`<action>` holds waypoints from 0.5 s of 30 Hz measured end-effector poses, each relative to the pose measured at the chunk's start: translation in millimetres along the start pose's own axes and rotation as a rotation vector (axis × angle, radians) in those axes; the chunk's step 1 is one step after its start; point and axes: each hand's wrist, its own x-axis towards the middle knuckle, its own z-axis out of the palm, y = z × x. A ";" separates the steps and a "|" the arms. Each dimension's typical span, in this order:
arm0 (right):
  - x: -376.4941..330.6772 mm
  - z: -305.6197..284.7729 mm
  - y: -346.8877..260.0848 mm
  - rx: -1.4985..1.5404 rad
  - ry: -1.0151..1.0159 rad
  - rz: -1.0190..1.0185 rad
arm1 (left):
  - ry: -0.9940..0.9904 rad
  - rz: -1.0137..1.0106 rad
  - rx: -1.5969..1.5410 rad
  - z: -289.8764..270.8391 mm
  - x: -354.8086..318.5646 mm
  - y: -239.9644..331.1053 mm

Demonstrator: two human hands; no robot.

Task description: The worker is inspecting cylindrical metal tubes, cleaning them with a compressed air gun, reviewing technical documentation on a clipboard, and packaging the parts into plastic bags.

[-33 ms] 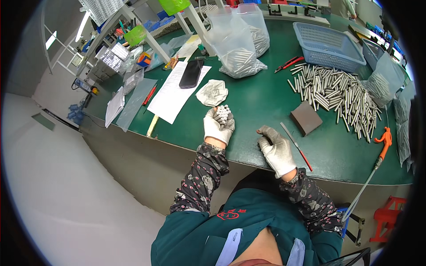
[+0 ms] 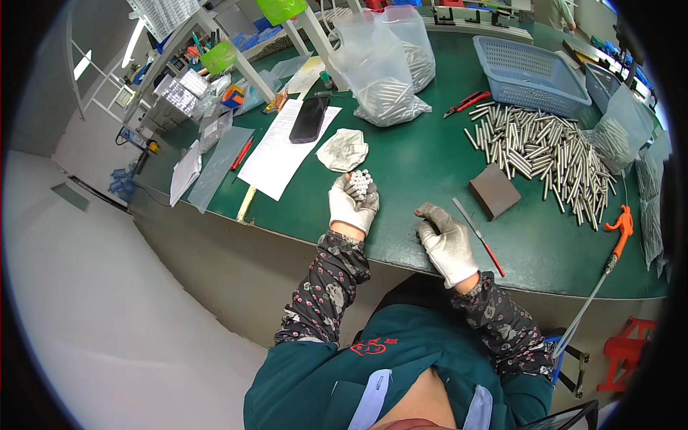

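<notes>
My left hand (image 2: 352, 209), in a white glove with greyed fingers, is closed around a bundle of metal pins (image 2: 360, 182). Their round ends face up in a tight cluster. Just beyond that hand a crumpled white cloth or glove (image 2: 342, 150) lies on the green table. My right hand (image 2: 447, 245), gloved too, hovers by the table's front edge with its fingers loosely bent and a gap between thumb and forefinger; I see nothing in it. Close to its right side lies a thin file with a red handle (image 2: 489, 252). A brown block (image 2: 494, 191) sits beyond the file.
Loose metal pins (image 2: 537, 147) form a wide pile at right, before a blue basket (image 2: 530, 75). An orange air gun (image 2: 622, 229) lies near the right edge. Bags of pins (image 2: 387, 97) stand at the back. Paper sheets (image 2: 276, 165) and a phone (image 2: 309, 120) lie left; red-handled pliers (image 2: 467, 104) lie behind.
</notes>
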 end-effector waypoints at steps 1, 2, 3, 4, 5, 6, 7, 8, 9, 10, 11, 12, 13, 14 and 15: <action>-0.2 -0.1 -0.5 -0.003 -0.001 0.009 | -0.008 -0.007 -0.005 0.0 -0.1 0.4; -0.3 -0.2 -0.5 -0.002 0.000 0.010 | -0.016 -0.014 -0.010 -0.2 -0.2 0.5; -0.5 -0.1 -0.5 -0.007 0.010 -0.004 | -0.016 -0.014 -0.008 -0.4 0.2 0.4; -0.7 -0.1 -0.6 -0.013 0.019 -0.016 | -0.018 -0.005 0.001 -1.1 1.0 0.0; 0.1 0.7 -2.6 -0.013 0.021 -0.015 | -0.020 0.003 0.010 -1.7 1.2 -0.4; 3.1 1.7 -6.2 -0.051 0.047 -0.093 | -0.018 0.000 0.012 -3.4 1.0 -0.7; 6.7 2.6 -12.9 -0.091 0.073 -0.169 | -0.070 -0.019 0.070 -6.8 -0.7 -0.5; 11.6 2.0 -25.2 -0.101 -0.014 -0.159 | -0.122 -0.039 0.127 -9.9 -2.0 -1.4; 18.9 4.8 -38.4 -0.102 -0.014 -0.153 | -0.118 -0.043 0.129 -5.2 -13.2 -3.7; 28.0 7.7 -48.0 -0.230 0.017 -0.337 | -0.101 -0.035 0.162 6.9 -29.1 -10.0; 35.9 10.4 -51.7 -0.360 0.044 -0.519 | -0.083 -0.028 0.195 11.9 -37.0 -15.4; 42.2 12.9 -52.4 -0.365 -0.065 -0.511 | -0.342 -0.172 0.102 9.1 -36.8 -16.4; 46.7 16.0 -49.7 -0.369 -0.173 -0.500 | -0.346 -0.181 0.104 4.6 -40.7 -20.6; 48.7 18.6 -45.9 -0.300 -0.203 -0.493 | -0.483 -0.114 0.169 0.0 -46.3 -27.4; 52.3 19.8 -42.8 -0.304 -0.205 -0.490 | -0.616 -0.039 0.228 1.5 -56.9 -32.5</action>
